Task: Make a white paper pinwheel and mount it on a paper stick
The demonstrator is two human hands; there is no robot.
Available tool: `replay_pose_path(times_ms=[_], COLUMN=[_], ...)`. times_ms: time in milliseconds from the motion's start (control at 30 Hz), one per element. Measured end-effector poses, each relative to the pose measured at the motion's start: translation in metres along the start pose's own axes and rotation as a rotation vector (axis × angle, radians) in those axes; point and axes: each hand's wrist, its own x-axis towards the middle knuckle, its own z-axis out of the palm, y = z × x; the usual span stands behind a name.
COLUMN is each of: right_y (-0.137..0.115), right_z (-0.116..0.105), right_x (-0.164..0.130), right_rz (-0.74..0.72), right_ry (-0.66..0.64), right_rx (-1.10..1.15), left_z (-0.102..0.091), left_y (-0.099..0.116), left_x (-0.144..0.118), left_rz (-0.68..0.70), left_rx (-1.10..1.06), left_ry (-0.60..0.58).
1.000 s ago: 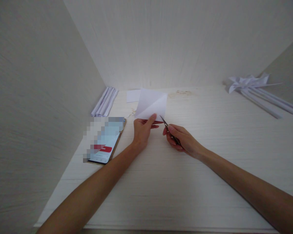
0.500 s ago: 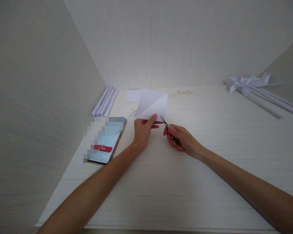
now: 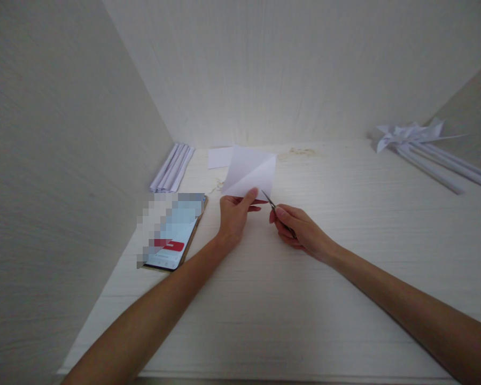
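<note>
Pale wood-grain tabletop (image 3: 264, 299), walled on three sides; at twelve o'clock my left hand (image 3: 234, 216) pinches a creased white paper square (image 3: 250, 171), my right hand (image 3: 299, 230) closed around small metal scissors (image 3: 273, 205).

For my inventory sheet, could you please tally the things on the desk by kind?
Paper sheets: 2, one held, one flat
Scissors: 1
Phone: 1
Folded strip bundle: 1
Pinwheel pile: 1
Total: 6
</note>
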Motion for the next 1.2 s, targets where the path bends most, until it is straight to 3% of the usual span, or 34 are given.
replay_pose_path(times_ms=[1200], right_y=[-0.0008], right_z=[0.0023], right_x=[0.0010], right_rz=[-0.001], right_ry=[0.061], right_rx=[0.022], left_z=[0.0009], left_y=[0.0011], left_x=[-0.0009], left_rz=[-0.012], left_rx=[-0.066], left_ry=[-0.012])
